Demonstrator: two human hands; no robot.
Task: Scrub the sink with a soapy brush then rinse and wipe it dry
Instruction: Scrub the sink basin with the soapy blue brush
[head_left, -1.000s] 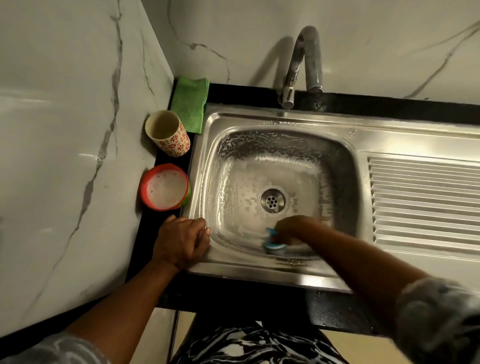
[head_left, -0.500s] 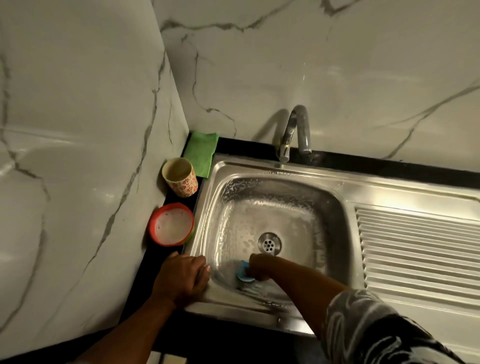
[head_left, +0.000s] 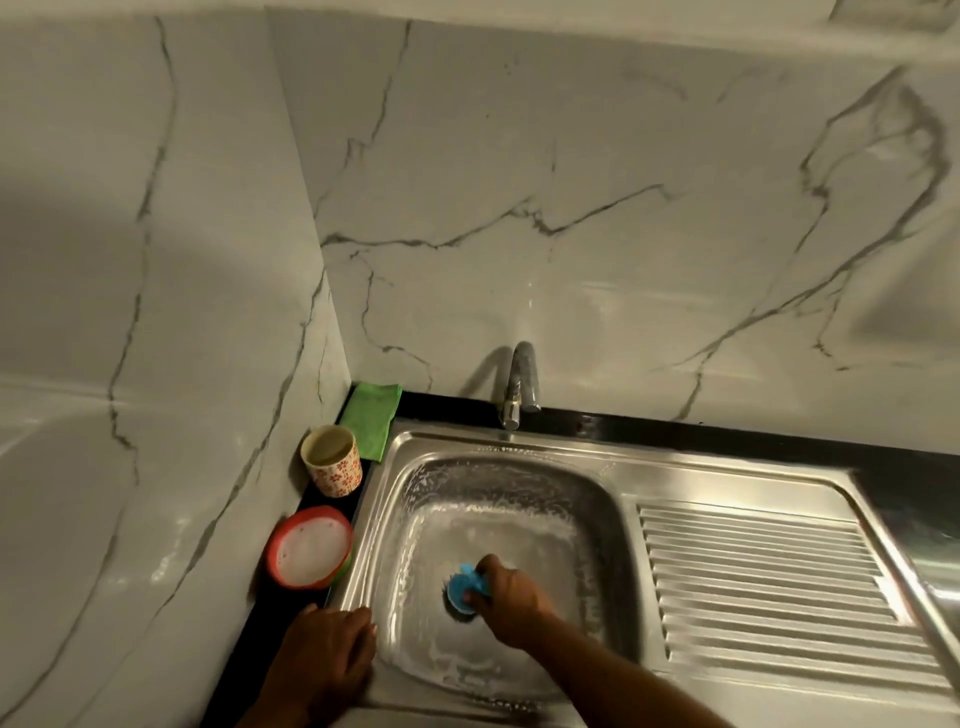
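red bowl (head_left: 298, 581) holds white foam; right hand (head_left: 511, 592) grips brush (head_left: 462, 584) in sink (head_left: 597, 467).

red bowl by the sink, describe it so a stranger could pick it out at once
Find the steel sink; a black counter strip runs between its left rim and the marble wall. Of the things there, the red bowl is nearest the person, just beyond the left hand. Unlike the floral cup and green cloth behind it, it is wide and full of white foam.
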